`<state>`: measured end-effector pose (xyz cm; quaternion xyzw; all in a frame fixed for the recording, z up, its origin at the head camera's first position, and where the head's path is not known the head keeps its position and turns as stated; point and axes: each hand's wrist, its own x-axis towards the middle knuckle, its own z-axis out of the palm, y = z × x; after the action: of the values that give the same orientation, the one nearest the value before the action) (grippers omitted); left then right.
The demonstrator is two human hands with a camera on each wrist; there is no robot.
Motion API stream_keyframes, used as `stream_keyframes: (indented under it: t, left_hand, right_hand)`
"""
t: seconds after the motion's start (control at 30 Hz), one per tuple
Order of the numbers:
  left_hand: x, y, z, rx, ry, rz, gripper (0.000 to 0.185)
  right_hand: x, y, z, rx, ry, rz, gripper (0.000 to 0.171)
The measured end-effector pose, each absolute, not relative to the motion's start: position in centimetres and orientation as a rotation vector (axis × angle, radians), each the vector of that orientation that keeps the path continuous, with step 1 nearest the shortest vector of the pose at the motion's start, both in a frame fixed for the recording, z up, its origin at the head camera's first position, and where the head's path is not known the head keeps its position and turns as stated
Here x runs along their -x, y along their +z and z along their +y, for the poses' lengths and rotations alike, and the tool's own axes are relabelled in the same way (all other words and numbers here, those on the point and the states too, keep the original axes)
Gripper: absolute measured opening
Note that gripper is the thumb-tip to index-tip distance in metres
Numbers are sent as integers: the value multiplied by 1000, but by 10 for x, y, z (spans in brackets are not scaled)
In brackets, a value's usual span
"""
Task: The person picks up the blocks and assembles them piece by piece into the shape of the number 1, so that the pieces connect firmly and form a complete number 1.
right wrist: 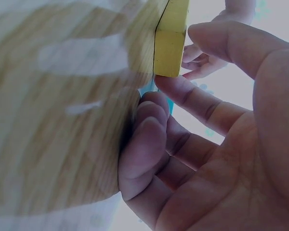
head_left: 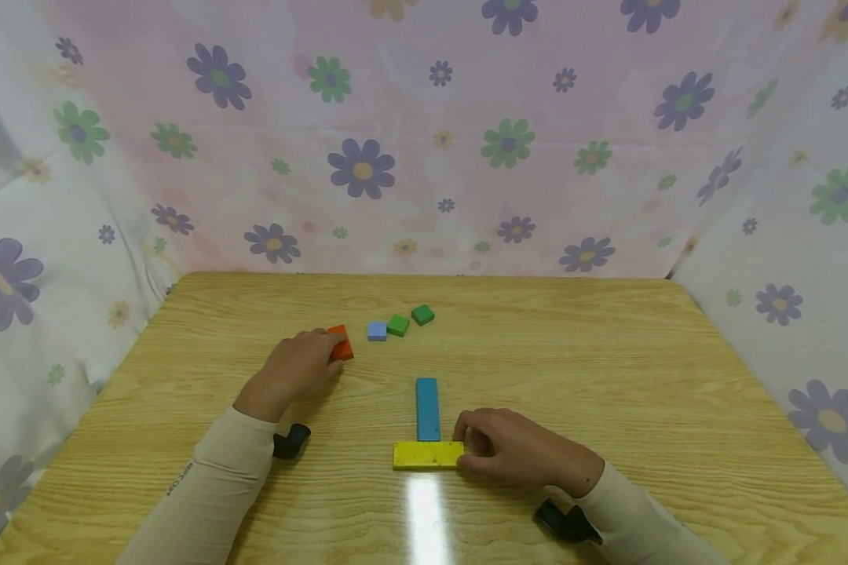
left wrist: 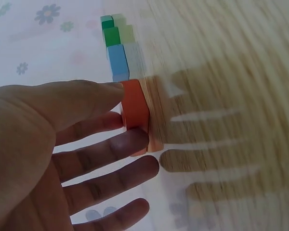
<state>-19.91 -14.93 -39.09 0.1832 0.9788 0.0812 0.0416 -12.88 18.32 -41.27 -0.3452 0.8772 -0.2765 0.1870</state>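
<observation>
Backdrop: floral cloth [head_left: 424, 141], pale pink and white with purple and green flowers, fills the upper half of the head view and wraps down both sides.
Surface: light wood-grain table [head_left: 608, 377], lower half of the frame, with a bright glare streak at bottom centre.
Left hand: left hand [head_left: 298, 367], left of centre in the head view, beige sleeve [head_left: 205, 494] running to the lower left. Thumb and fingers pinch the orange block [head_left: 341, 343]. Left wrist view shows the thumb on top of the block and the fingers under and beside it; grip closed on the block.
Orange block: at the left hand's fingertips, left of centre, on or just at the table surface; cannot tell if it is lifted. Centre of the left wrist view [left wrist: 135, 109].
Right hand: right hand [head_left: 512, 449], lower centre-right, fingers curled against the right end of the yellow block [head_left: 427, 455]. Right wrist view shows a fingertip under the block's end and the thumb near its top; holding it lightly.
Yellow block: flat bar lying crosswise, lower centre, just above the glare.
Blue bar: blue bar [head_left: 427, 409], lengthwise, its near end touching the yellow block's middle, making a T shape.
Row beyond: light blue block [head_left: 377, 330], green block [head_left: 398, 325], second green block [head_left: 422, 315], a slanted line right of the orange block, just beside one another.
Wrist gear: black camera mounts by each wrist, lower left [head_left: 291, 441] and lower right [head_left: 565, 522].
</observation>
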Motion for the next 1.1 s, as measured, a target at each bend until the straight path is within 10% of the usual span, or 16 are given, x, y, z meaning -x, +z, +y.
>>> stream_keyframes:
  t: [0.27, 1.1]
  left_hand:
    - [200, -389, -146, -646, 397, 2927, 6]
    - [200, -401, -120, -829, 398, 2901, 11]
  right_hand:
    - [128, -412, 182, 955, -775, 2466, 19]
    - [128, -411, 183, 953, -768, 2460, 21]
